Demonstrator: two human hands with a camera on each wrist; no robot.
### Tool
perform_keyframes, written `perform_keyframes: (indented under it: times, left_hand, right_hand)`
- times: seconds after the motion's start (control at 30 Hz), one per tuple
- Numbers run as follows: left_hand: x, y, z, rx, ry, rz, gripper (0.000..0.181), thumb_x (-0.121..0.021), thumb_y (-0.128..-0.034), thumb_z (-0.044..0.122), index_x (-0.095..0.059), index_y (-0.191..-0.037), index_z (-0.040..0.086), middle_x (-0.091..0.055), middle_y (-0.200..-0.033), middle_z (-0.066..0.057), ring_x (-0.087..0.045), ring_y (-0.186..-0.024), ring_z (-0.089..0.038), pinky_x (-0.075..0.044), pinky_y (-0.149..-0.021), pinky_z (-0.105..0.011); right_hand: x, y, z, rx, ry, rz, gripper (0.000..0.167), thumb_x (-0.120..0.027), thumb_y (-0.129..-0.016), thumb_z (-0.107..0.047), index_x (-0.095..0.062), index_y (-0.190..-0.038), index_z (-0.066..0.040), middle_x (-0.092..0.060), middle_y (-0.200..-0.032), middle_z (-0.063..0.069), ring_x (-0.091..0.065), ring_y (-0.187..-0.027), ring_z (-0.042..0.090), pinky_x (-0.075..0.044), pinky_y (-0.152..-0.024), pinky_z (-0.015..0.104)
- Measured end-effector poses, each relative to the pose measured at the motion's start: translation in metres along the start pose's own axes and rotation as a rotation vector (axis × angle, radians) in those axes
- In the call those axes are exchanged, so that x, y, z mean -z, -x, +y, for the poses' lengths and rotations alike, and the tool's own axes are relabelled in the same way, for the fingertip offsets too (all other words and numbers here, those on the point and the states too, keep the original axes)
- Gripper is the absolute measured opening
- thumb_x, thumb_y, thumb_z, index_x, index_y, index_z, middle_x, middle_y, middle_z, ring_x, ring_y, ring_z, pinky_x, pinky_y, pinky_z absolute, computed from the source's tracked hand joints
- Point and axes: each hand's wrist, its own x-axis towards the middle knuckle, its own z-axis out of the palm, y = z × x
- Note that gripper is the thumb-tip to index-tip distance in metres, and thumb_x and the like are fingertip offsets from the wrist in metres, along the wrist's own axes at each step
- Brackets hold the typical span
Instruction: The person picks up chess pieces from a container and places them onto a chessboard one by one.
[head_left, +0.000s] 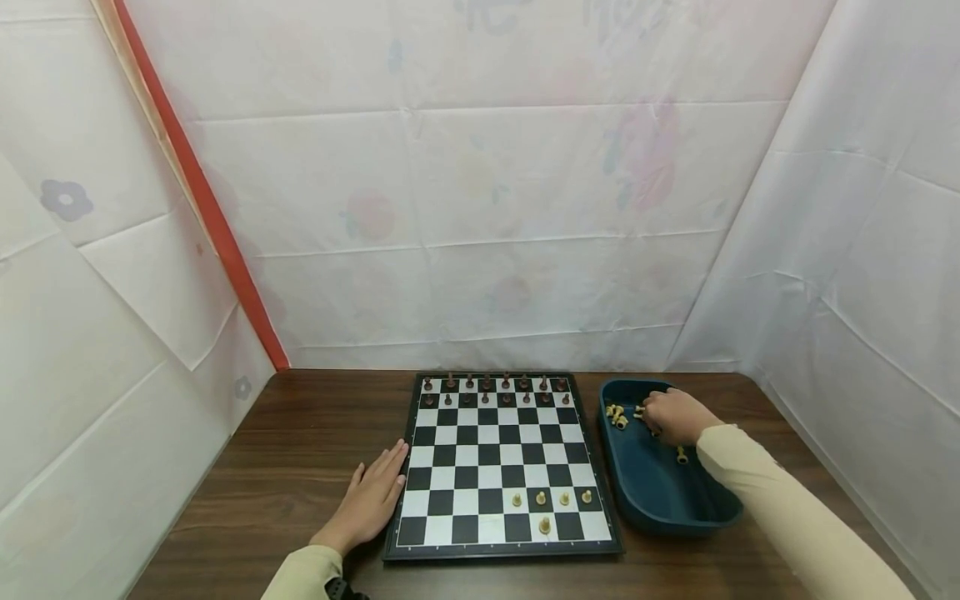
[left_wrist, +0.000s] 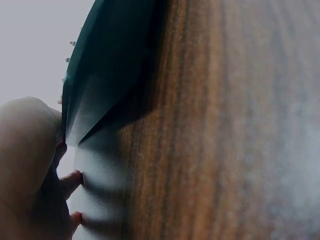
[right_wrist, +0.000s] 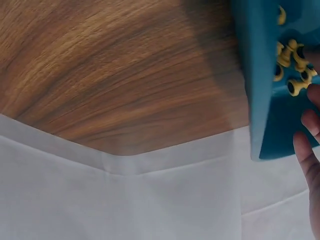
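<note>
1. Head view, left side: resting palm down with the left hand [head_left: 371, 498] at the side of a chessboard [head_left: 467, 455], fingers straight, the outermost slightly apart.
2. Head view, right side: reaching into a blue tray [head_left: 667, 508] with the right hand [head_left: 677, 417], near loose pale pieces [head_left: 617, 417]; cannot tell of any pinch because of hidden fingertips.
3. Head view, centre: on the chessboard, two rows of dark pieces [head_left: 486, 398] at the far end; toward the near right corner, five standing pale pieces [head_left: 541, 498], four in one row and one nearer. Underneath, a brown tabletop [head_left: 322, 417]; behind, white sheeting [head_left: 465, 292].
4. Left wrist view: seen from low down, fingertips beside the dark board edge [left_wrist: 110, 60], with tiny pieces beyond.
5. Right wrist view: inside the blue tray, several loose pale pieces lying together close to partly cropped, separated fingers [right_wrist: 302, 147].
</note>
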Motion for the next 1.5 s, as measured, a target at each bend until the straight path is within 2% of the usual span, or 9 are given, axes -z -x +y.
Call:
perform_keyframes:
  times: [0.23,0.5,0.7,0.83,1.03,1.13,1.3,1.5]
  left_hand:
    - [-0.001,0.000,0.000,0.010,0.009,-0.010,0.049,-0.042,-0.1023,0.017,-0.033,-0.148,0.003,-0.029,-0.153,-0.012,-0.027,-0.138,-0.039,-0.010,-0.105,-0.067]
    - [-0.002,0.002,0.001,0.002,0.005,-0.007,0.048,-0.042,-0.1023,0.017,-0.034,-0.147,0.003,-0.030,-0.153,-0.013,-0.028,-0.138,-0.038,-0.011,-0.105,-0.067]
    - [-0.003,0.002,0.001,-0.005,0.004,-0.005,0.048,-0.042,-0.1023,0.017,-0.034,-0.147,0.003,-0.031,-0.152,-0.013,-0.029,-0.137,-0.039,-0.012,-0.105,-0.068]
    - [-0.004,0.001,0.000,0.002,0.005,-0.015,0.048,-0.042,-0.1024,0.017,-0.033,-0.148,0.004,-0.030,-0.153,-0.013,-0.028,-0.137,-0.039,-0.011,-0.105,-0.067]
    - [-0.004,0.000,-0.002,0.004,0.001,-0.014,0.049,-0.042,-0.1023,0.017,-0.033,-0.148,0.004,-0.030,-0.153,-0.013,-0.028,-0.138,-0.039,-0.011,-0.105,-0.067]
    - [-0.004,-0.001,-0.002,0.008,0.005,-0.016,0.049,-0.042,-0.1026,0.018,-0.032,-0.148,0.004,-0.029,-0.153,-0.012,-0.027,-0.138,-0.038,-0.010,-0.106,-0.067]
    - [-0.003,-0.002,-0.002,0.007,0.006,-0.014,0.049,-0.042,-0.1024,0.018,-0.032,-0.148,0.004,-0.029,-0.153,-0.013,-0.027,-0.138,-0.039,-0.010,-0.106,-0.067]
    - [-0.001,-0.002,-0.001,0.009,0.003,-0.008,0.049,-0.043,-0.1019,0.017,-0.032,-0.148,0.003,-0.029,-0.153,-0.013,-0.028,-0.137,-0.040,-0.011,-0.105,-0.068]
  right_hand:
    - [-0.007,0.003,-0.001,0.035,0.036,-0.002,0.037,-0.078,-0.070,-0.001,-0.052,-0.053,-0.021,-0.047,-0.062,-0.008,-0.043,-0.059,0.012,-0.031,-0.053,0.031]
    - [-0.012,0.006,-0.003,0.086,0.097,0.013,0.041,-0.080,-0.070,-0.003,-0.050,-0.052,-0.024,-0.050,-0.062,-0.008,-0.044,-0.060,0.013,-0.025,-0.052,0.028]
    - [-0.016,0.006,-0.004,0.092,0.170,-0.006,0.032,-0.081,-0.072,-0.010,-0.056,-0.056,-0.023,-0.056,-0.065,-0.006,-0.049,-0.062,0.014,-0.030,-0.051,0.028]
    - [-0.016,0.006,-0.005,0.087,0.184,0.011,0.028,-0.080,-0.073,-0.011,-0.059,-0.058,-0.022,-0.055,-0.065,-0.005,-0.050,-0.062,0.016,-0.034,-0.051,0.030]
    - [-0.016,0.004,-0.003,0.073,0.146,0.065,0.024,-0.076,-0.077,-0.011,-0.062,-0.060,-0.019,-0.056,-0.067,-0.003,-0.052,-0.063,0.017,-0.040,-0.052,0.032]
    - [-0.015,0.002,-0.001,0.049,0.097,0.079,0.033,-0.076,-0.075,-0.008,-0.053,-0.055,-0.021,-0.050,-0.064,-0.005,-0.047,-0.060,0.015,-0.037,-0.050,0.031]
    - [-0.007,-0.002,0.000,0.023,0.039,0.095,0.045,-0.074,-0.071,-0.003,-0.039,-0.052,-0.024,-0.037,-0.061,-0.010,-0.033,-0.056,0.009,-0.025,-0.052,0.027]
    - [0.003,-0.009,-0.002,0.000,-0.026,0.088,0.038,-0.074,-0.068,-0.004,-0.044,-0.056,-0.025,-0.035,-0.064,-0.012,-0.032,-0.058,0.008,-0.027,-0.056,0.029]
